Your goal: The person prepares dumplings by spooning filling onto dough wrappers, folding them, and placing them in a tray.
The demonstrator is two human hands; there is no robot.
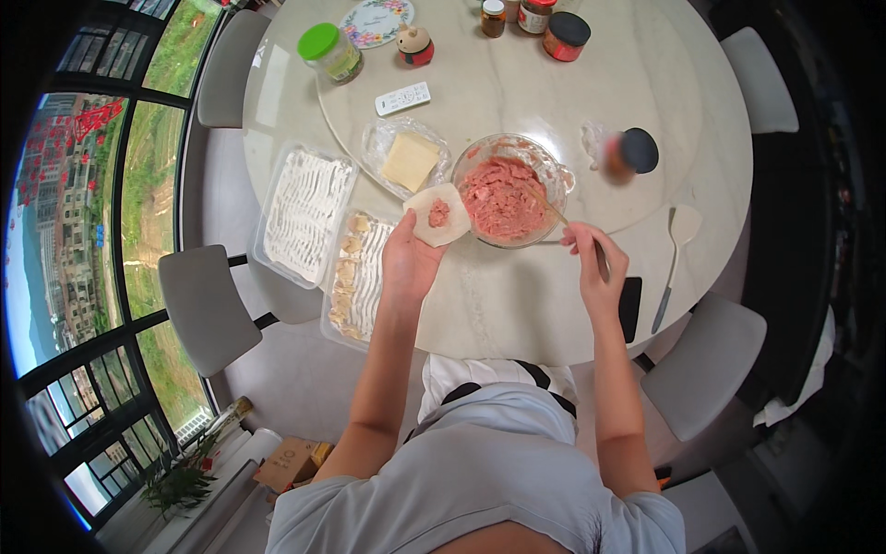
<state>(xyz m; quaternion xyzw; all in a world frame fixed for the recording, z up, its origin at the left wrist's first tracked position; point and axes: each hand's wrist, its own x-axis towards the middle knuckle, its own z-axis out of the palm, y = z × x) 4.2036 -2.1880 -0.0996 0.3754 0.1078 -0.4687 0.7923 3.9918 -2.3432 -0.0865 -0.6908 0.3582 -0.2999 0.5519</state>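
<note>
My left hand (413, 260) holds up a square dough wrapper (453, 225) with a small lump of minced meat (439, 212) on its middle. In my right hand (597, 260) are thin wooden chopsticks (547, 204), their tips in the pink minced meat of a glass bowl (562, 216). The wrapper is at the bowl's left edge. Behind it, a stack of wrappers (410, 161) lies on clear plastic film (374, 147). At left, one plastic container (339, 325) has a column of filled dumplings (346, 273) on a white, floury ridged base; another container (304, 215) shows only the floury base.
A silicone spatula (675, 256) and a black phone-like slab (629, 309) lie at right. A dark-lidded jar (638, 150) stands right of the bowl. Farther back are a remote control (403, 99), a green-lidded jar (331, 53), a figurine (415, 47) and several jars (566, 36). Grey chairs (208, 308) surround the round table (484, 305).
</note>
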